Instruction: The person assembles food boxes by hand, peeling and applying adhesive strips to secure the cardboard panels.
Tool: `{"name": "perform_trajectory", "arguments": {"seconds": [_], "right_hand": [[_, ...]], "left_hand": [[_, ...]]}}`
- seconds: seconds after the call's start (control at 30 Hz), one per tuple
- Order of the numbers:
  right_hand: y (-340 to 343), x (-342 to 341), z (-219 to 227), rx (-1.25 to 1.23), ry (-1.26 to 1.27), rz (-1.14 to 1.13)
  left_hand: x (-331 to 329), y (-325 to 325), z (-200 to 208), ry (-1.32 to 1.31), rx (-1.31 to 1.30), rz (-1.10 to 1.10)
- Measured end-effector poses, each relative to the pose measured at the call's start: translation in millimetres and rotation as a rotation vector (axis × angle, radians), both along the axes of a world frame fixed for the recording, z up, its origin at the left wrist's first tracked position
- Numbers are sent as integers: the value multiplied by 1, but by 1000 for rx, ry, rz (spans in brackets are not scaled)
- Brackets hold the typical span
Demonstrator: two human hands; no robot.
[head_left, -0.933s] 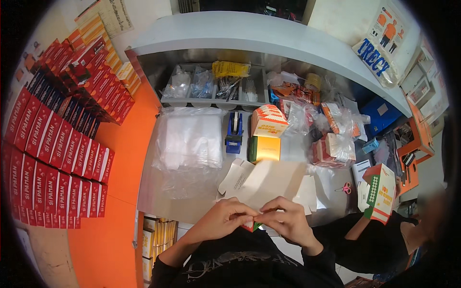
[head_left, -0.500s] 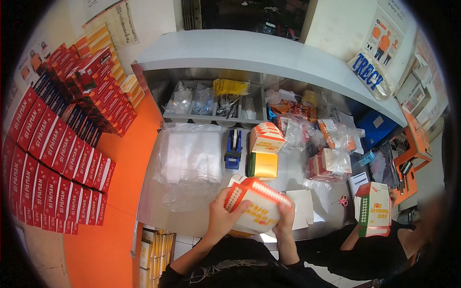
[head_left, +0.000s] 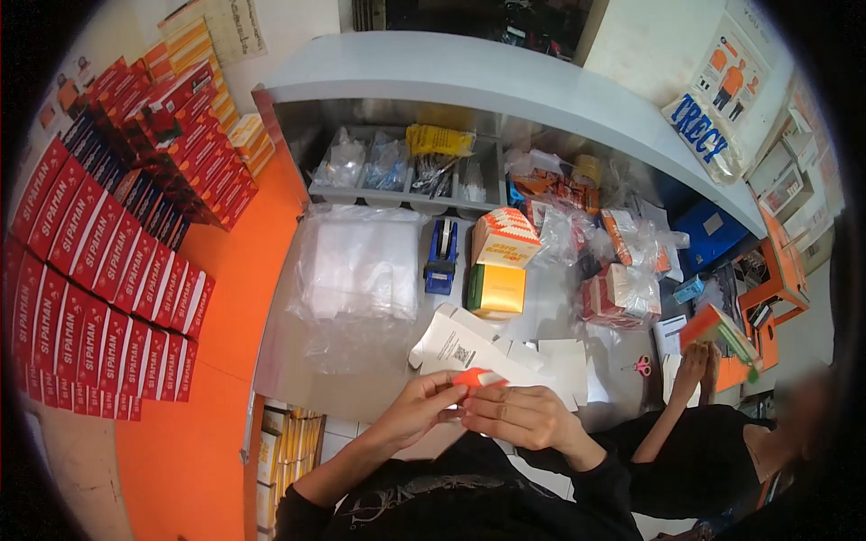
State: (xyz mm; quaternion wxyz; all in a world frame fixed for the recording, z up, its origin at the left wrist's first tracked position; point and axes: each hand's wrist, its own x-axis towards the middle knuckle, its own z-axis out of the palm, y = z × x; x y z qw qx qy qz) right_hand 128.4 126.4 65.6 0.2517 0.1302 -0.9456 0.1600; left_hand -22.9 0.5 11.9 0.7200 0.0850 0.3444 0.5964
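Both my hands are closed on a paper carton (head_left: 481, 378) at the front of the counter. My left hand (head_left: 419, 410) pinches an orange-and-white edge of it from the left, and my right hand (head_left: 523, 418) grips it from the right. Beyond my fingers extends a white panel (head_left: 448, 335) with a printed square code; whether it belongs to the held carton I cannot tell. More white cardboard (head_left: 561, 365) lies to its right. Further back, nested orange-and-white cartons (head_left: 507, 239) rest by a yellow-and-green box (head_left: 499, 291).
A blue tape dispenser (head_left: 441, 257) stands beside clear plastic bags (head_left: 361, 263). Behind them is a grey divided tray (head_left: 388, 200). Pink scissors (head_left: 641, 365) lie at right. A co-worker's hands (head_left: 696, 365) hold another carton (head_left: 719, 335). Red boxes (head_left: 99, 261) are stacked at left.
The carton in my hands has turned and dropped lower, its printed face no longer showing. A white panel with a code has come into view. The co-worker's carton has tilted and moved up.
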Motion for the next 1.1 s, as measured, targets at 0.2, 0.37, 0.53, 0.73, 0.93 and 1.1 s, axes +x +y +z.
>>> {"name": "perform_trajectory", "arguments": {"seconds": [0.2,0.37,0.53,0.73,0.93,1.1], "right_hand": [[-3,5,3,-97,158,-89],[-4,5,-3,-114,181,-156],[-3,4,-2,-297,73,-238],[-3,3,3,-484,-91,-231],[-3,12,-7,-727,-207,-267],[-11,11,-27,-991,-222,-200]], "left_hand": [[10,-10,21,778,275,136],[6,-15,37,880,233,82],[-4,-10,36,1025,265,-17],[-5,0,8,704,438,-63],[3,3,-2,724,387,-125],[-7,6,-11,717,354,-331]]}}
